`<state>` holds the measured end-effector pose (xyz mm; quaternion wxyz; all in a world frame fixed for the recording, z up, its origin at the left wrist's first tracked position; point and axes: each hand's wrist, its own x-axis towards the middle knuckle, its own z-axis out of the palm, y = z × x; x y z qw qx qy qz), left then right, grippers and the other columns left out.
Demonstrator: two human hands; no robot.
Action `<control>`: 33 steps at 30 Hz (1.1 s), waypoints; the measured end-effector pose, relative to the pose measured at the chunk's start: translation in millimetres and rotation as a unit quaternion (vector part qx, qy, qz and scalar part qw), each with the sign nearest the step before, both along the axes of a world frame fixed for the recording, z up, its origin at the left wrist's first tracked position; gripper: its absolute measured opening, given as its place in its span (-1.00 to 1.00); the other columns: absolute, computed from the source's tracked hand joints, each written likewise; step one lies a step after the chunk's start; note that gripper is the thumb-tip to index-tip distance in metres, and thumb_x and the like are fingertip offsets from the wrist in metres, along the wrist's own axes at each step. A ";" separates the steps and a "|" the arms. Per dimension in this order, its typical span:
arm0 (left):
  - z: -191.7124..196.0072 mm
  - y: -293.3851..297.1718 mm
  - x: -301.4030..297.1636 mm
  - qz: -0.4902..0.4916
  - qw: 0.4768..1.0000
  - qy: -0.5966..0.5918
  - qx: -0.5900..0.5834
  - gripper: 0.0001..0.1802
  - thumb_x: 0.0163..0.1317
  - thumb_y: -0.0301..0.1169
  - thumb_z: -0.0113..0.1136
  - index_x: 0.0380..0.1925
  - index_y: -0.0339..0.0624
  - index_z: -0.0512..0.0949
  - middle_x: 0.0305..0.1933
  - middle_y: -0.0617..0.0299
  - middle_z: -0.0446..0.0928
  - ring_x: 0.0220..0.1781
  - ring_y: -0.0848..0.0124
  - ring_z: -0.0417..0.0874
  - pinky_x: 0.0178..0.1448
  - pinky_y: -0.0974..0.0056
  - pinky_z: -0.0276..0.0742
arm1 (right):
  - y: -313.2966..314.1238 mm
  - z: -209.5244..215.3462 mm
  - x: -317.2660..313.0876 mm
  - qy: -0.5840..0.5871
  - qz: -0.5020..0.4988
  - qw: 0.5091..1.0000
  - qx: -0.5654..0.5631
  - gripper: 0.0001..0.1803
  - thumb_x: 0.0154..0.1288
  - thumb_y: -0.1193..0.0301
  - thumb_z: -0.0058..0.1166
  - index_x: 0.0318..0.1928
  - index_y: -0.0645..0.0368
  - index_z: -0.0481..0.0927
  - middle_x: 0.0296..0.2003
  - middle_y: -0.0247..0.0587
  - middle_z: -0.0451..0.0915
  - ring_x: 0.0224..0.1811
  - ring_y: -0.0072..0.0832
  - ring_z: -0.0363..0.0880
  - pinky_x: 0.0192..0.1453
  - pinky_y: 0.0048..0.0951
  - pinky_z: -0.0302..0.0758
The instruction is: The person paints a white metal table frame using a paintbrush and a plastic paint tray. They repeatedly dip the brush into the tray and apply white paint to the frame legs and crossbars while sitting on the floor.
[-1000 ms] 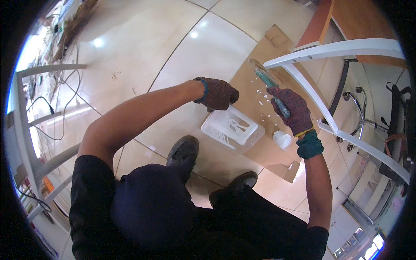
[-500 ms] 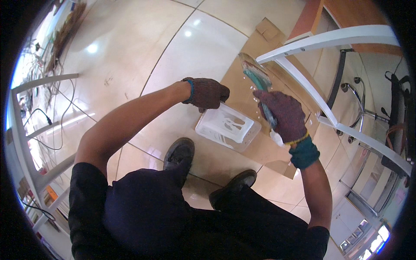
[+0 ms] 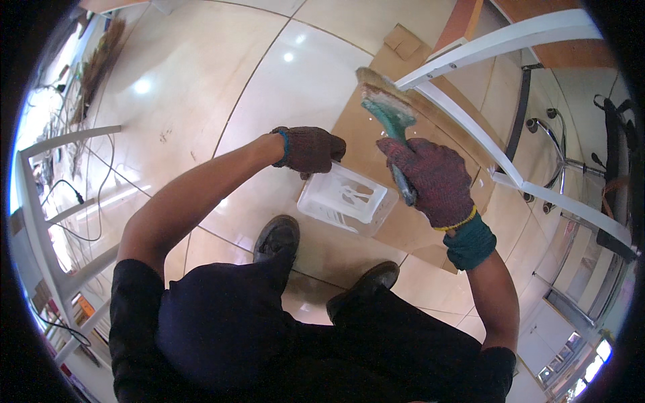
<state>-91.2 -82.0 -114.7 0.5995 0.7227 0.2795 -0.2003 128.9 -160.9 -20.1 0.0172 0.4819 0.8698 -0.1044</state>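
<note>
My left hand (image 3: pixel 312 149), in a dark knit glove, grips the rim of a clear plastic tub (image 3: pixel 347 199) smeared with white paint and holds it above the floor. My right hand (image 3: pixel 433 180), in a reddish knit glove with a teal cuff, is closed around the handle of a wide paintbrush (image 3: pixel 388 114). The brush's bristles point up and away toward a white-painted metal frame (image 3: pixel 484 47), just short of its top bar. The tub hangs between my two hands, below the brush.
Flattened brown cardboard (image 3: pixel 403 221) lies on the glossy tiled floor (image 3: pixel 201 87) under the white frame. My two shoes (image 3: pixel 275 236) stand at its near edge. A chrome-based chair (image 3: pixel 557 144) stands at the right. Another white frame (image 3: pixel 47 201) and cables lie at the left.
My right hand has lifted the paintbrush up from beside the tub toward the white frame's top bar. My left hand still holds the tub, shifted only slightly.
</note>
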 end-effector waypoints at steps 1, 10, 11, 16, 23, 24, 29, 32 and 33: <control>0.1 -0.5 0.4 0.002 1.000 -0.003 0.000 -0.73 0.07 -0.47 0.10 -0.19 -0.29 0.43 -0.38 0.05 0.58 -0.58 0.35 0.61 -0.46 0.23 0.53 | -0.2 -5.3 2.1 0.004 0.001 1.000 0.008 -0.42 0.00 0.46 0.09 0.12 -0.17 0.40 -0.39 -0.23 0.48 -0.36 -0.30 0.56 -0.40 -0.25 0.45; 5.5 -3.7 4.1 0.003 1.000 0.011 0.002 -0.74 0.07 -0.46 0.09 -0.20 -0.28 0.43 -0.43 0.05 0.57 -0.58 0.33 0.62 -0.46 0.22 0.54 | 7.6 -12.7 10.9 -0.074 -0.021 0.994 0.074 -0.48 0.08 0.40 0.03 0.12 -0.16 0.39 -0.41 -0.27 0.44 -0.43 -0.35 0.51 -0.42 -0.25 0.44; 4.3 -3.9 3.7 0.004 1.000 0.010 0.001 -0.74 0.07 -0.46 0.08 -0.20 -0.28 0.43 -0.43 0.05 0.57 -0.58 0.33 0.62 -0.46 0.22 0.54 | 2.0 -7.4 5.3 -0.090 -0.016 0.993 0.072 -0.48 0.08 0.40 0.03 0.12 -0.16 0.39 -0.41 -0.27 0.44 -0.43 -0.35 0.51 -0.42 -0.26 0.44; 0.4 -3.6 2.2 -0.025 0.999 -0.010 0.034 -0.73 0.07 -0.47 0.07 -0.18 -0.29 0.43 -0.44 0.04 0.56 -0.58 0.33 0.62 -0.46 0.22 0.54 | -4.5 -11.5 4.3 -0.056 0.015 0.996 0.073 -0.49 0.08 0.40 0.02 0.11 -0.15 0.40 -0.43 -0.27 0.44 -0.43 -0.36 0.50 -0.43 -0.28 0.43; 3.6 -6.0 3.3 0.011 1.000 -0.001 -0.008 -0.73 0.08 -0.48 0.08 -0.18 -0.30 0.43 -0.38 0.05 0.57 -0.57 0.34 0.62 -0.46 0.23 0.55 | 2.9 -14.4 10.5 -0.061 -0.002 0.992 0.108 -0.53 0.10 0.40 0.00 0.09 -0.13 0.41 -0.44 -0.27 0.45 -0.43 -0.38 0.53 -0.47 -0.31 0.44; 5.5 -5.9 3.5 0.009 1.000 -0.005 0.001 -0.72 0.08 -0.48 0.09 -0.17 -0.31 0.43 -0.38 0.06 0.57 -0.57 0.34 0.62 -0.45 0.24 0.55 | 0.1 -6.6 6.6 -0.075 -0.007 0.992 0.099 -0.53 0.11 0.40 0.00 0.09 -0.12 0.41 -0.45 -0.26 0.45 -0.45 -0.38 0.54 -0.48 -0.31 0.44; 11.5 -5.3 1.7 0.006 1.000 0.002 0.021 -0.73 0.09 -0.48 0.08 -0.17 -0.30 0.43 -0.39 0.06 0.57 -0.56 0.35 0.63 -0.43 0.25 0.56 | -25.1 14.8 -0.2 -0.063 0.037 0.994 0.076 -0.56 0.13 0.38 -0.01 0.09 -0.14 0.42 -0.50 -0.28 0.46 -0.54 -0.40 0.53 -0.57 -0.34 0.42; 15.2 -2.8 -3.3 -0.016 0.998 0.035 0.046 -0.74 0.11 -0.48 0.08 -0.17 -0.29 0.43 -0.38 0.06 0.57 -0.54 0.36 0.63 -0.42 0.26 0.57 | -42.6 32.2 3.0 -0.036 0.038 0.997 0.053 -0.58 0.15 0.35 -0.01 0.08 -0.18 0.44 -0.53 -0.28 0.45 -0.56 -0.39 0.54 -0.58 -0.34 0.44; 20.1 -2.7 -4.8 -0.018 0.997 0.054 0.055 -0.74 0.11 -0.48 0.08 -0.17 -0.28 0.43 -0.38 0.06 0.58 -0.54 0.36 0.64 -0.42 0.26 0.57 | -46.7 39.6 5.4 -0.021 0.038 0.998 0.042 -0.58 0.16 0.34 0.00 0.08 -0.19 0.44 -0.54 -0.29 0.45 -0.56 -0.39 0.54 -0.58 -0.34 0.45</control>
